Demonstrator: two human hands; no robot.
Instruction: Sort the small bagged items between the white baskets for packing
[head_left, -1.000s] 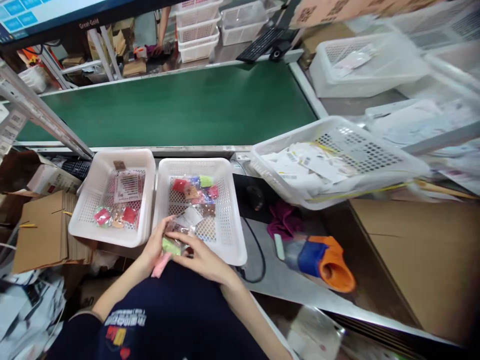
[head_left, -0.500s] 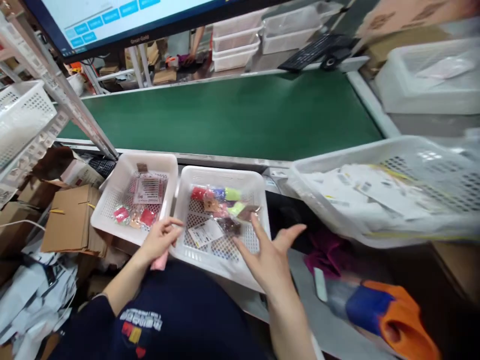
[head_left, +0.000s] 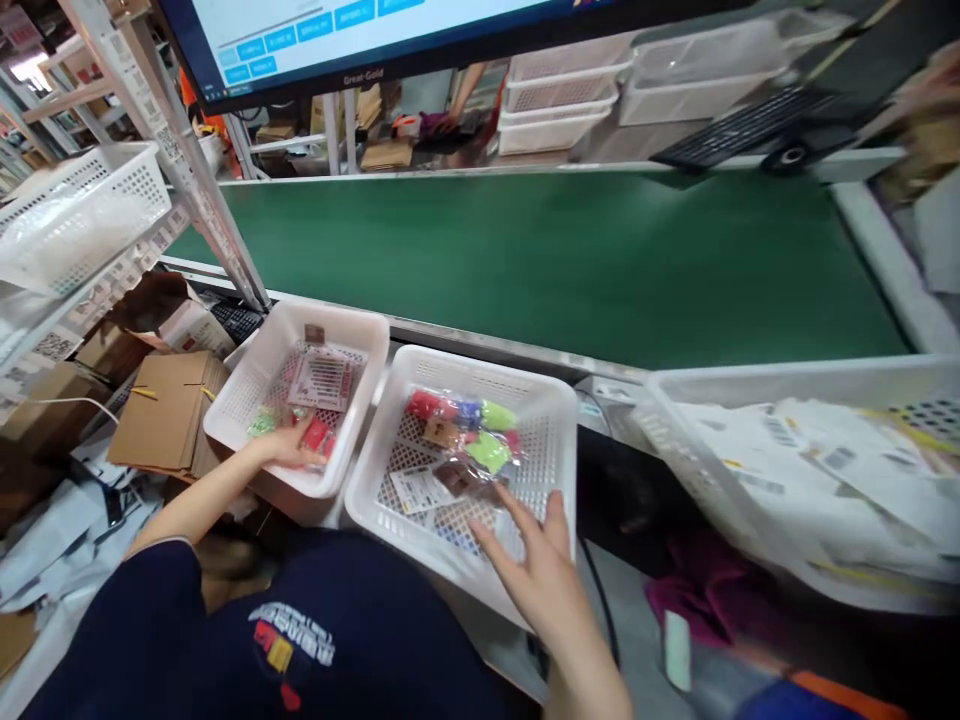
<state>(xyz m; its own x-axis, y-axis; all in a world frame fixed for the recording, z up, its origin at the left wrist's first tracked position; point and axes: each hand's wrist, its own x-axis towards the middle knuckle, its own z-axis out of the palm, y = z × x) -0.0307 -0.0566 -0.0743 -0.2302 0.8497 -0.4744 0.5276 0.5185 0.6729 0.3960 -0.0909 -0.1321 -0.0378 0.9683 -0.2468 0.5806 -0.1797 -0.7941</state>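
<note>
My left hand (head_left: 289, 445) reaches into the left white basket (head_left: 289, 312), its thumb and fingers apart beside a small red packet (head_left: 318, 436). A green packet (head_left: 262, 421) lies just left of that hand, and a flat clear bag with a printed label (head_left: 322, 381) lies farther back. Over the near right part of the right white basket (head_left: 556, 420), my right hand (head_left: 534, 560) is open with fingers spread. Inside are clear-bagged red, blue and lime-green pieces (head_left: 489, 450) and a white label (head_left: 420, 489). The right fingertips are close to the bags; contact is unclear.
A green conveyor belt (head_left: 525, 255) runs behind the baskets, under a monitor (head_left: 315, 40). Folded cardboard (head_left: 161, 415) stands left. A large white basket of white packets (head_left: 802, 450) is at right, with purple cloth (head_left: 697, 590) below it. Across the belt, a person's arm (head_left: 466, 95) shows.
My left hand has moved from between the two baskets into the left one. My right hand stays open over the right basket. The view has shifted, so things appear farther right.
</note>
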